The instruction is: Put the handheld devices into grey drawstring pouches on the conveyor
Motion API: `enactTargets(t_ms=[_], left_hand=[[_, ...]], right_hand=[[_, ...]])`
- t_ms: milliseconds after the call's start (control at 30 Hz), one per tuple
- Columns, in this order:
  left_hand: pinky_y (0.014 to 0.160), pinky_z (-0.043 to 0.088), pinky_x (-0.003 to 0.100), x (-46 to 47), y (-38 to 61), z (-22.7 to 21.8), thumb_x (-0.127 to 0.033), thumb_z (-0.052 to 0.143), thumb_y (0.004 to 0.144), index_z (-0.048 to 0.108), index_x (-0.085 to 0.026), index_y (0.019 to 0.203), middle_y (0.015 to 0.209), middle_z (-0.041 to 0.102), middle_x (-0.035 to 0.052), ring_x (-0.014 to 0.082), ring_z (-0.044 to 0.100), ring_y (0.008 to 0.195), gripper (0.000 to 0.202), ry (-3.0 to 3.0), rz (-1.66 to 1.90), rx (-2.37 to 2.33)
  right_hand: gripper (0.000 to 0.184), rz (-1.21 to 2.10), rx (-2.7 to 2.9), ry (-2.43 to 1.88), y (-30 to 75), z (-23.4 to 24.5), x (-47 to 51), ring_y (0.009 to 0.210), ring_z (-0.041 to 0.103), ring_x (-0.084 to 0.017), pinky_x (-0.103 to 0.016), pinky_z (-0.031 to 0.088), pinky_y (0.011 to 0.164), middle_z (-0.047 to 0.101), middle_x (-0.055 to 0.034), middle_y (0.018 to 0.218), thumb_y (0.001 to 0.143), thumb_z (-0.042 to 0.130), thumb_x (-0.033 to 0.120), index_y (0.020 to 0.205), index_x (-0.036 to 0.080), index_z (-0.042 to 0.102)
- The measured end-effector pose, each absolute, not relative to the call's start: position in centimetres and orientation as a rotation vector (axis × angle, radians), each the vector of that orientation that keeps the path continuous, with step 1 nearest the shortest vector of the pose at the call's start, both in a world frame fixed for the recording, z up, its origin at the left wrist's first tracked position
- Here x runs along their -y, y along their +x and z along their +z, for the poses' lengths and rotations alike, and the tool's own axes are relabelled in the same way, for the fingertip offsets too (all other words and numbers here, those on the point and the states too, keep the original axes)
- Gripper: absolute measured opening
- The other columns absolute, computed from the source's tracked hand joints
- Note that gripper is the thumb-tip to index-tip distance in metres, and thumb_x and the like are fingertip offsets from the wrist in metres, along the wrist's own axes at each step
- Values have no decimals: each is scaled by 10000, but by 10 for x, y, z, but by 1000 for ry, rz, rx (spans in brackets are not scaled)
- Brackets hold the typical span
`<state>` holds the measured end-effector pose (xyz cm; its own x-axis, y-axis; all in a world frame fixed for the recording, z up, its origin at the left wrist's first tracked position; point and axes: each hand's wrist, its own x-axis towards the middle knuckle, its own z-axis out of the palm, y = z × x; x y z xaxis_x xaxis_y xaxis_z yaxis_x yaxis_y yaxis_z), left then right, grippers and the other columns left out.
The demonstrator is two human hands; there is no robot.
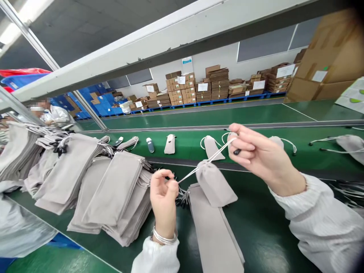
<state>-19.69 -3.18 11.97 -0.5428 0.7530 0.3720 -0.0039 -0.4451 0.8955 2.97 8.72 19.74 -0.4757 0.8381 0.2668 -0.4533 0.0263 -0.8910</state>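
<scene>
A small grey drawstring pouch (217, 187) hangs at a tilt between my hands, its mouth gathered. White cords (212, 159) stretch tight from it to both sides. My left hand (163, 193), with a bangle at the wrist, pinches one cord end. Higher up on the right, my right hand (264, 155) is closed on the other end, a black cord tip (237, 151) showing by its fingers. Below the pouch lie long flat grey pouches (214, 235) on the dark green table. Left of my left hand stand stacks of similar grey pouches (113, 189).
Beyond the table runs a green conveyor belt (187, 142) carrying several small pouches and a dark device (150, 145). A white beam (136, 49) crosses overhead. Cartons (182, 89) line the far wall. A person in white (58, 113) is at far left.
</scene>
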Motion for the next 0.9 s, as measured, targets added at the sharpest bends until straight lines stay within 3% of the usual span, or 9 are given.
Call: enactTargets(t_ms=[100, 200, 300, 433, 600, 733, 900], left_hand=[[517, 378, 201, 27, -190, 99, -253, 650, 879, 586, -215, 1021, 918, 535, 7, 67, 418, 574, 161, 1347, 1869, -1509], [561, 403, 231, 26, -187, 87, -184, 598, 898, 617, -212, 971, 956, 552, 18, 83, 435, 592, 81, 1691, 1639, -1676], [682, 465, 267, 27, -187, 85, -122, 536, 911, 623, -213, 975, 1001, 571, 41, 138, 553, 762, 142, 1961, 1456, -1719], [815, 495, 346, 29, -186, 84, -57, 499, 893, 604, -209, 1042, 1051, 572, 70, 212, 575, 971, 237, 2109, 1260, -1798], [745, 500, 391, 29, -182, 74, -37, 543, 855, 608, -209, 984, 984, 597, 68, 236, 546, 875, 224, 2207, 1126, -1889], [679, 481, 381, 29, -181, 70, -19, 591, 809, 610, -206, 958, 935, 601, 54, 224, 521, 817, 239, 2222, 1117, -1945], [671, 445, 366, 29, -185, 72, 4, 654, 754, 579, -207, 841, 869, 585, 18, 209, 511, 798, 240, 2163, 1055, -2038]], right_hand=[[93, 1388, 1190, -404, 30, 200, -102, 465, 148, -98, -289, 449, 535, 246, 68, 624, 891, 592, 250, 962, 287, 545], [154, 1035, 1183, -378, 25, 198, -128, 477, 248, -99, -351, 529, 724, 359, 66, 642, 875, 594, 182, 966, 291, 533], [224, 800, 1362, -475, 11, 188, -158, 503, 395, -112, -354, 531, 724, 491, 51, 694, 885, 576, 198, 1074, 289, 496], [403, 800, 1806, -678, -30, 162, -189, 577, 558, -121, -315, 498, 619, 619, -33, 1029, 899, 547, 253, 1280, 269, 415], [245, 741, 2397, -681, -115, 121, -214, 783, 633, -177, -298, 461, 696, 672, -67, 1097, 916, 500, 245, 1138, 207, 598], [319, 753, 2642, -704, -194, 98, -232, 924, 642, -208, -281, 451, 756, 684, -78, 1099, 899, 533, 204, 1212, 188, 594], [354, 728, 2709, -857, -276, 78, -247, 1034, 629, -282, -339, 456, 830, 653, -114, 1168, 900, 598, 310, 1238, 206, 581]])
